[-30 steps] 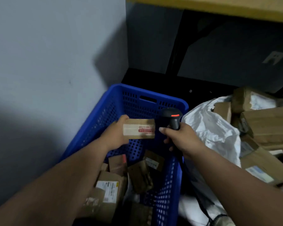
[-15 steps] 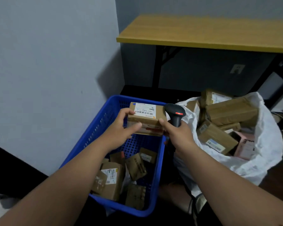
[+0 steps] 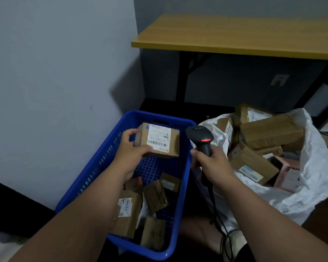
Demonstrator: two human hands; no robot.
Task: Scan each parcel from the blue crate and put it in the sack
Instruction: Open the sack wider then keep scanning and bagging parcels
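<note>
**Label facing up, scanner alongside**

The cardboard parcel (image 3: pixel 160 140) is hovering above the blue crate (image 3: pixel 95 174), centre frame, long axis left-right, its white barcode label facing the camera. The left hand (image 3: pixel 130 152) is gripping its left end; the right hand (image 3: pixel 213 163), just right, is clutching the scanner (image 3: pixel 201 138). The crinkled white sack (image 3: pixel 314 167) is lying farther right.

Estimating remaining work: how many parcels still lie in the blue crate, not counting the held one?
5 visible in the blue crate: labelled box, tilted one, one right, one behind, one nearest. Others possibly hidden.
</note>
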